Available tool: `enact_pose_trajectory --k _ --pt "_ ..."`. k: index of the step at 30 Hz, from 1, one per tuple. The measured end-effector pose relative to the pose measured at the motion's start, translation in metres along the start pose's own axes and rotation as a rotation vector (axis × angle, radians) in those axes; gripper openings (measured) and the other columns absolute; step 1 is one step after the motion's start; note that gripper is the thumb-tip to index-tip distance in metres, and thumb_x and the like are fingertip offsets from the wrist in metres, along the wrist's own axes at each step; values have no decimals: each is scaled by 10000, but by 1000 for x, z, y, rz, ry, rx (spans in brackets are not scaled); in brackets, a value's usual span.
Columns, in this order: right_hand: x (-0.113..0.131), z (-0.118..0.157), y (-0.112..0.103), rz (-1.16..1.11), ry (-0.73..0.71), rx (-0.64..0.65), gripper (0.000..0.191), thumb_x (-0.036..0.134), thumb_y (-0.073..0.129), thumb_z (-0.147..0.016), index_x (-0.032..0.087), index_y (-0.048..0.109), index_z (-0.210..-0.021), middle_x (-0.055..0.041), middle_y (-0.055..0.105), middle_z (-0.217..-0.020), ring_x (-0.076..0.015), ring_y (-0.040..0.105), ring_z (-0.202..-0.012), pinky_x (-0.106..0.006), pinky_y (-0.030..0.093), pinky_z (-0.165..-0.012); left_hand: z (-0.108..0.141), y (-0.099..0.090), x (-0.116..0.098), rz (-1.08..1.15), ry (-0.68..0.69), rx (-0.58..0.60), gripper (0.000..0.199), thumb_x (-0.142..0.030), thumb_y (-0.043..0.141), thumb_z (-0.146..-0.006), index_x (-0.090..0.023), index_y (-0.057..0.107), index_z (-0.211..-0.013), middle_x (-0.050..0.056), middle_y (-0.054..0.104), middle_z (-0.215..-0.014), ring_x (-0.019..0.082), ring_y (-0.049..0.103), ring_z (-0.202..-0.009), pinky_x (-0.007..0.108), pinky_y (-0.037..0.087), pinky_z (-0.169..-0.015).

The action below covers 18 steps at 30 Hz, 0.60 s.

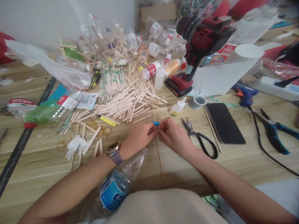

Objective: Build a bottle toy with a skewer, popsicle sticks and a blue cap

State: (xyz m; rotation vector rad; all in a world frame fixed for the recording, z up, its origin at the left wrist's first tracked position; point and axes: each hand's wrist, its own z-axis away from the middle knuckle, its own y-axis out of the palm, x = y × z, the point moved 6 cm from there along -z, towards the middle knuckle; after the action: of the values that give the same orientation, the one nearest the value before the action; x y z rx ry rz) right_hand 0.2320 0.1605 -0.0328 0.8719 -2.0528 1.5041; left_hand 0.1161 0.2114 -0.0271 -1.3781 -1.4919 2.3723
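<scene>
A long thin wooden skewer [160, 158] runs up from the table's near edge, between my hands, with a blue bottle cap [156, 123] on it. My left hand [140, 133], wearing a watch on its wrist, is closed on the skewer just under the cap. From the other side, my right hand [173, 133] pinches at the same spot, its fingertips close to the left ones. Whether a smaller thing is also between the fingertips is too small to tell. A clear plastic bottle with a blue label [114, 191] lies beneath my left forearm.
Scissors [198, 137], a phone [225, 123] and a small glue bottle [177, 107] lie right of my hands. Beyond them stands a red cordless drill [196, 49]. Craft sticks [126, 102], rubber bands [100, 129] and a yellow cutter [106, 120] are spread ahead and left; plastic bottles pile behind.
</scene>
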Motion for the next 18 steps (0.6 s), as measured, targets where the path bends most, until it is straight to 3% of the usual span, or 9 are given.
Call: enact_pose_trajectory --k 8,18 --pt "-2 0 2 -26 60 1 161 141 515 -815 247 399 -852 -6 610 -722 -177 598 -604 -274 448 -553 0 0 -1 -38 -22 -8 146 -198 557 -873 -156 663 -782 22 650 -685 153 530 -596 260 305 -567" --pt "0 0 3 -9 35 1 169 115 512 -804 240 401 -832 2 581 -700 -164 552 -559 -263 400 -526 -5 -2 8 -11 7 20 123 -178 563 -819 -164 679 -780 1 630 -655 140 506 -573 254 297 -551"
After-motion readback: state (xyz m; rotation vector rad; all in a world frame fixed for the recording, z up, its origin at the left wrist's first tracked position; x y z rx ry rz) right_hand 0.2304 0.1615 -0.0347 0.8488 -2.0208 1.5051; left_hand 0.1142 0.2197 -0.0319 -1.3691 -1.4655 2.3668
